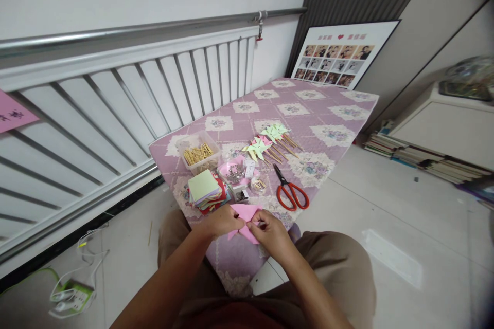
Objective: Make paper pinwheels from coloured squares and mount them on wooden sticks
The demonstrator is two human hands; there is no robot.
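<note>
Both hands pinch a pink sheet of paper (246, 214), partly folded, above the near corner of the table (332, 113). My left hand (223, 221) grips its left side with fingers closed. My right hand (270, 232) holds the right side, thumb and fingers pressed on a fold. Just beyond the hands lies a stack of coloured paper squares (205, 190) with a light green sheet on top.
Red-handled scissors (290, 191) lie right of the paper. A clear box of wooden sticks (198, 154), a pink dish of pins (232, 171) and several finished paper pinwheels (267, 142) sit further back. A power strip (71, 298) lies on the floor left; books (417, 157) right.
</note>
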